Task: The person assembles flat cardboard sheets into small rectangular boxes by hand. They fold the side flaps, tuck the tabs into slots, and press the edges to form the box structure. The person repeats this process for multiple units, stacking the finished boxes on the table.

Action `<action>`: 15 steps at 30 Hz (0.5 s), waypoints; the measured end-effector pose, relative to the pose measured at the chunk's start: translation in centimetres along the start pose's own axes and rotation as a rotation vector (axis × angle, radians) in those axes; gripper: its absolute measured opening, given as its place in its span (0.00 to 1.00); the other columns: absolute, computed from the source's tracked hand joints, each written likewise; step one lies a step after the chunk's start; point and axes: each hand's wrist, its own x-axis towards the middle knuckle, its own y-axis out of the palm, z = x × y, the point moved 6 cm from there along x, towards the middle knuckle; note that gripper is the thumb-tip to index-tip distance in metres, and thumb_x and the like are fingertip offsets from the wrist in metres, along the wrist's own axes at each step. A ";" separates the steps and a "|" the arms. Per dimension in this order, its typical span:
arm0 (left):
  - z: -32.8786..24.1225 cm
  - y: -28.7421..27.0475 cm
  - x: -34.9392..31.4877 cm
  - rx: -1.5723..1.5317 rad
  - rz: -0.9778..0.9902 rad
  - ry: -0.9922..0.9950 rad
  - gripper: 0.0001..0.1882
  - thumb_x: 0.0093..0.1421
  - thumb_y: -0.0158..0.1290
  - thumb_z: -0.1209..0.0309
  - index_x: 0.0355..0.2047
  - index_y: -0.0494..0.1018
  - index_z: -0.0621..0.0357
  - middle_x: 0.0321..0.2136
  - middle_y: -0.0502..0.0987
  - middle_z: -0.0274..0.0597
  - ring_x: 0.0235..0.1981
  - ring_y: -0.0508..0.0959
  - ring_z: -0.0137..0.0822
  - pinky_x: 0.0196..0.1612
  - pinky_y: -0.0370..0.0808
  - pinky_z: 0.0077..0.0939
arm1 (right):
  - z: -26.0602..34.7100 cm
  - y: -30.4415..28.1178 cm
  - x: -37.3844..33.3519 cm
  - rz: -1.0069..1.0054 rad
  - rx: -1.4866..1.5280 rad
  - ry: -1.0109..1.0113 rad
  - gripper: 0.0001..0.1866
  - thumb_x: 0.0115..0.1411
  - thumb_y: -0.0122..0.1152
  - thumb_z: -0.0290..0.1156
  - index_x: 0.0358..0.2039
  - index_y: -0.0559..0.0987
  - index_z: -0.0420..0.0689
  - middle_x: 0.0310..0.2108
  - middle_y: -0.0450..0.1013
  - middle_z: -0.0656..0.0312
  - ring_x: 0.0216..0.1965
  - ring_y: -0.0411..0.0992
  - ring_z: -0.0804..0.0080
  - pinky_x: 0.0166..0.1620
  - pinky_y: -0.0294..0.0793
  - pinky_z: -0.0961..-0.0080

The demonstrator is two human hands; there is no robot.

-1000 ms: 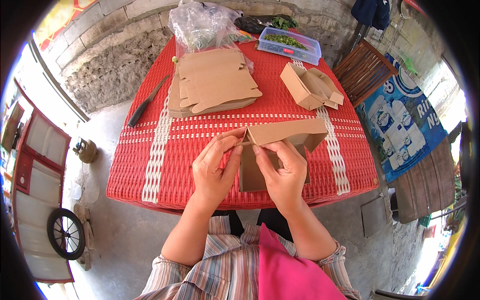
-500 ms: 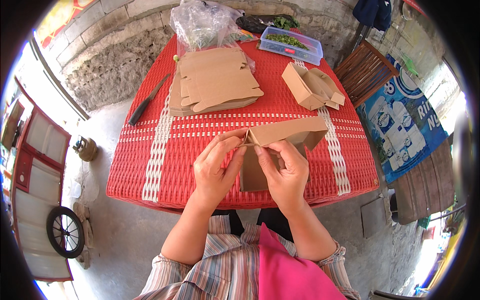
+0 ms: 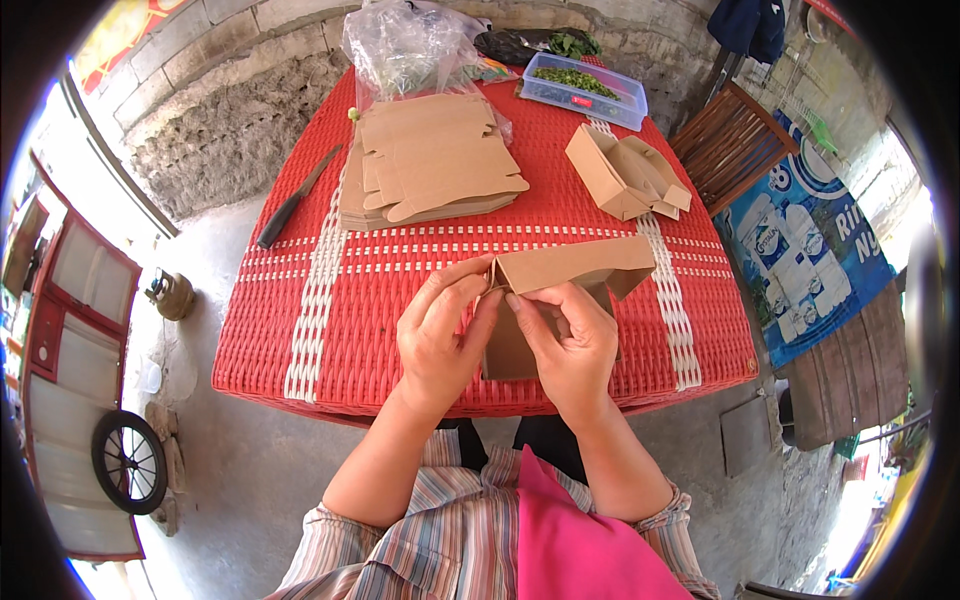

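Both my hands are on a partly folded brown cardboard box [image 3: 570,262] at the near side of the red woven table. My left hand [image 3: 445,318] pinches the flaps at the box's left corner, thumb and fingers closed on them. Against the same corner, the thumb and forefinger of my right hand [image 3: 568,335] grip the inner edge. The fold between the fingertips is partly hidden. One long wall of the box stands up on the far side, and its right end is open. Beyond lies a stack of flat cardboard box blanks [image 3: 435,160]; a folded cardboard box [image 3: 625,172] sits at the right.
A knife [image 3: 298,198] with a black handle lies at the table's left. At the far end are a clear plastic bag [image 3: 410,50] and a clear plastic container [image 3: 625,105] of chopped greens. A wooden chair [image 3: 735,145] stands beside the table's right edge.
My left hand has shifted slightly right and up at the box corner, its fingers moving over the flaps. The box and right hand have hardly moved.
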 end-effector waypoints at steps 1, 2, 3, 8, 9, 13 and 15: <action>0.2 0.0 0.0 -0.029 0.018 -0.015 0.12 0.50 0.60 0.85 0.35 0.74 0.66 0.38 0.79 0.50 0.37 0.80 0.44 0.38 0.79 0.31 | 0.0 0.0 0.1 -0.004 0.021 0.004 0.07 0.54 0.65 0.17 0.34 0.79 0.38 0.30 0.78 0.57 0.33 0.79 0.68 0.36 0.75 0.77; 0.4 0.0 0.1 -0.057 0.036 -0.031 0.12 0.50 0.60 0.84 0.35 0.74 0.66 0.38 0.79 0.50 0.37 0.80 0.44 0.38 0.78 0.31 | 0.0 0.1 0.1 -0.014 0.023 0.001 0.07 0.54 0.65 0.17 0.34 0.79 0.38 0.30 0.78 0.56 0.33 0.79 0.68 0.36 0.75 0.77; 0.6 0.1 0.1 -0.086 0.054 -0.046 0.12 0.50 0.60 0.84 0.35 0.74 0.66 0.38 0.79 0.50 0.37 0.80 0.44 0.38 0.78 0.31 | 0.1 0.2 0.1 -0.024 0.024 -0.002 0.07 0.54 0.65 0.17 0.34 0.79 0.38 0.30 0.78 0.56 0.33 0.79 0.68 0.36 0.75 0.77; 0.0 0.3 0.0 -0.006 0.004 -0.025 0.11 0.51 0.60 0.84 0.35 0.74 0.66 0.39 0.79 0.50 0.37 0.80 0.45 0.38 0.77 0.32 | 0.0 0.2 0.1 0.010 -0.016 -0.021 0.06 0.55 0.65 0.18 0.34 0.79 0.37 0.30 0.78 0.55 0.31 0.78 0.66 0.35 0.74 0.77; -0.1 0.3 0.0 0.013 -0.008 -0.028 0.11 0.50 0.60 0.84 0.35 0.74 0.66 0.39 0.79 0.50 0.36 0.79 0.45 0.39 0.77 0.32 | 0.0 0.2 0.0 0.019 -0.034 -0.015 0.06 0.55 0.64 0.18 0.34 0.79 0.37 0.30 0.78 0.55 0.31 0.78 0.66 0.35 0.74 0.77; 0.2 0.2 0.2 0.020 0.006 -0.005 0.11 0.49 0.60 0.84 0.35 0.75 0.65 0.39 0.79 0.48 0.36 0.79 0.45 0.39 0.76 0.33 | 0.3 0.1 0.1 0.053 0.004 -0.004 0.04 0.58 0.61 0.18 0.35 0.79 0.36 0.31 0.78 0.54 0.30 0.77 0.68 0.34 0.74 0.78; 0.3 0.1 0.4 0.029 0.021 0.024 0.12 0.49 0.61 0.83 0.35 0.75 0.65 0.39 0.79 0.47 0.36 0.78 0.44 0.40 0.75 0.34 | 0.0 0.1 0.3 0.056 0.069 -0.020 0.04 0.59 0.60 0.17 0.36 0.79 0.35 0.31 0.78 0.54 0.30 0.77 0.69 0.35 0.74 0.78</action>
